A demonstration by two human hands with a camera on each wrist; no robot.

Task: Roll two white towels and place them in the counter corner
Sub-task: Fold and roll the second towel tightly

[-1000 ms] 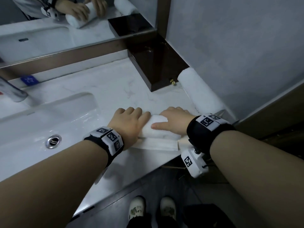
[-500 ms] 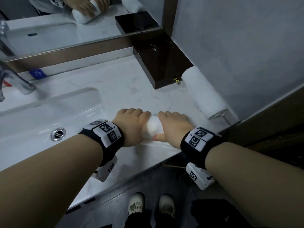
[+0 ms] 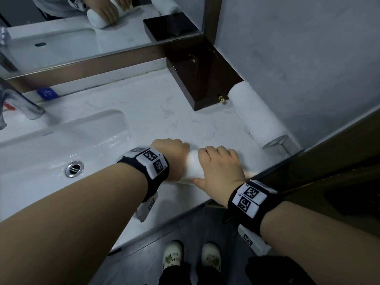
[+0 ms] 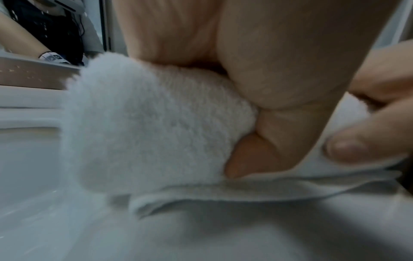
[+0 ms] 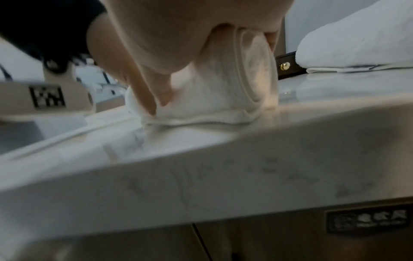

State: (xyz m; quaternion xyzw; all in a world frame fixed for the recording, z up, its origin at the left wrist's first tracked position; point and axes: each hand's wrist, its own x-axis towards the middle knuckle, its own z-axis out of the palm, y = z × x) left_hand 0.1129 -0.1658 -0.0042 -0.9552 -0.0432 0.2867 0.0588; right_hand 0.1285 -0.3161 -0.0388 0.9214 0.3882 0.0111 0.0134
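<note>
Towel [image 3: 192, 167] under both hands — left hand [image 3: 172, 154], right hand [image 3: 221, 169] curled round roll, near counter [image 3: 144, 112] edge.

Both hands cover most of the towel [image 3: 192, 168] in head view, fingertips curled out of sight behind it; tap [image 3: 18, 101] cut off at left edge; label [image 5: 366, 221] under counter [image 5: 201, 176] too blurred to read in right wrist view.

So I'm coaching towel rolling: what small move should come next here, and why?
Probably roll on toward the counter edge: both the left hand and right hand grip the second towel, and a flat tail lies unrolled under it.
</note>
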